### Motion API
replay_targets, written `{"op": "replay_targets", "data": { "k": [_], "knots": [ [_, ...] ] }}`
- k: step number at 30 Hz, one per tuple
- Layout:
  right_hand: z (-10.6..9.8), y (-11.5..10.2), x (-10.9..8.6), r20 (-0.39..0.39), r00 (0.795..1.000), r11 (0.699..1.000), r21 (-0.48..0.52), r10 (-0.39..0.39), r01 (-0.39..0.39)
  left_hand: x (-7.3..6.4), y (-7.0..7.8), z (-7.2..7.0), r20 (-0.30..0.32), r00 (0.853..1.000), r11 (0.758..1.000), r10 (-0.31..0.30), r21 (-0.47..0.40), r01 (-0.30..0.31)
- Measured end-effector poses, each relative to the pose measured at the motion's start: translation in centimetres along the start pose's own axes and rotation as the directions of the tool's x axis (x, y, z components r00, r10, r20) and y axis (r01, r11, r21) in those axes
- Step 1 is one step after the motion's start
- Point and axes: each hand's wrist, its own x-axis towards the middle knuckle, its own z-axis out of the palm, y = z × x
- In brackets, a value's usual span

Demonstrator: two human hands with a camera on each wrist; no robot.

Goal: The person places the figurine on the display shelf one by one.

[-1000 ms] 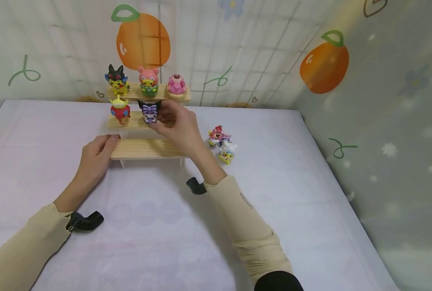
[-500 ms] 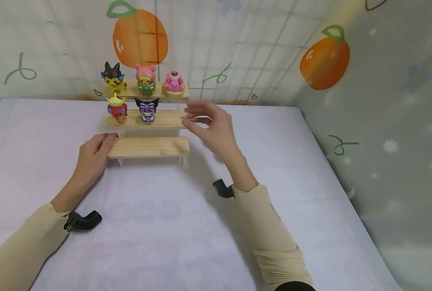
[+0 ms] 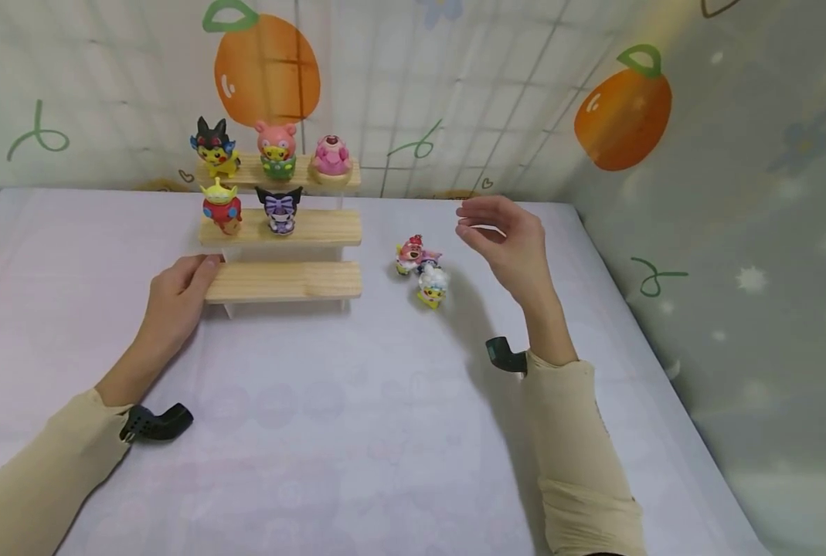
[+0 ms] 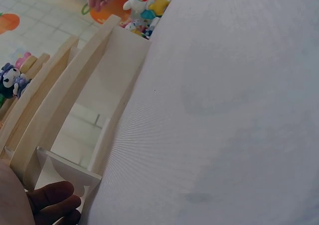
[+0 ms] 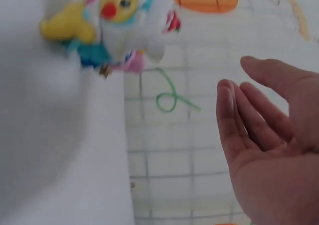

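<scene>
Orange-printed backdrop [image 3: 385, 93] behind; white-covered bench [image 3: 343, 448] below. Right hand [image 3: 513, 243], right of centre in frame, holds nothing, thumb and fingertips apart. Figurine cluster [image 3: 429, 272] on bench, just left of it and a little lower in frame, white-topped figurine [image 3: 433, 292] nearest the viewer; left hand [image 3: 178, 297] well apart, at left end of bottom shelf [image 3: 283, 282], grip or mere touch, cannot tell. Tiered wooden stand [image 3: 332, 225] runs left-right; white cloth between it and cluster, bench's edge beyond right hand.

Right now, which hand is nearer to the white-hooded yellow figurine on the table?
Right. The right hand hovers to the right of the white-hooded yellow figurine, not touching it; the left hand is farther off, at the left end of the lowest wooden shelf.
</scene>
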Motion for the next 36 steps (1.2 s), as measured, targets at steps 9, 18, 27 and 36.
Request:
{"op": "replay_targets", "data": {
  "k": [9, 18, 27, 36],
  "knots": [
    [-0.4, 4.4, 0.3, 0.197, 0.977, 0.996, -0.013, 0.086, -0.085, 0.0, -0.2, 0.1, -0.013, 1.000, 1.000, 0.016, 0.004, -0.016],
    [0.3, 6.7, 0.2, 0.323, 0.928, 0.982, -0.086, 0.188, -0.169, 0.0, -0.2, 0.0, -0.007, 1.000, 1.000, 0.011, 0.008, -0.011],
    [1.2, 7.7, -0.1, 0.328, 0.917, 0.974, -0.099, 0.226, -0.205, -0.1, -0.4, 0.3, -0.014, 1.000, 1.000, 0.004, 0.002, -0.004],
    [1.5, 7.8, 0.3, 0.340, 0.922, 0.983, -0.066, 0.185, -0.172, 0.0, -0.3, 0.1, -0.017, 1.000, 1.000, 0.008, 0.004, -0.008]
  ]
}}
